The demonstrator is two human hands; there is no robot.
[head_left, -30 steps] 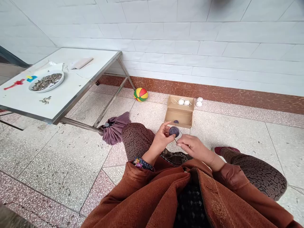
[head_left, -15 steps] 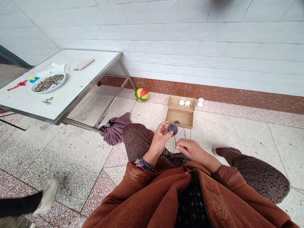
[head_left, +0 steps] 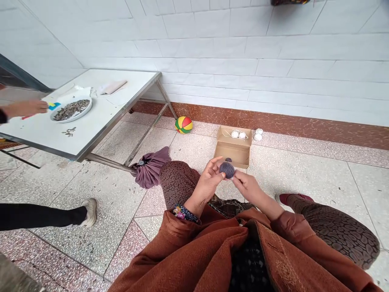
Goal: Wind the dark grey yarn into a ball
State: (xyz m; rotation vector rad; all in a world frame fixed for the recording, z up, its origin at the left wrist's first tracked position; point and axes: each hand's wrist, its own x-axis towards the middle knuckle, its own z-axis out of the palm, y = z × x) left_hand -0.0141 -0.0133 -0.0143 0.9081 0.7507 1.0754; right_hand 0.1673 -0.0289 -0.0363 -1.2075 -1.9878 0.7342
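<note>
Between the thumb and fingers of my left hand (head_left: 210,178) is a ball of grey-purple yarn (head_left: 226,170). Close against the ball's right side is my right hand (head_left: 245,184), its fingers closed; the yarn strand it pinched a moment ago is too fine to make out now. Just beyond the ball lies an open cardboard box (head_left: 232,147). A second dark ball (head_left: 228,159) shows at its near edge, partly behind the one I hold. White yarn balls (head_left: 238,134) rest in the box's lid part.
More white balls (head_left: 258,134) sit on the floor right of the box. A colourful ball (head_left: 184,124) and a purple cloth bag (head_left: 152,166) lie near the table (head_left: 100,117). Another person's hand (head_left: 26,108) reaches over it beside a plate of seeds (head_left: 71,110); a leg (head_left: 45,215) shows below.
My right hand has moved up and in to the yarn ball. On the left, another person's hand has come over the table, and that person's foot has shifted right.
</note>
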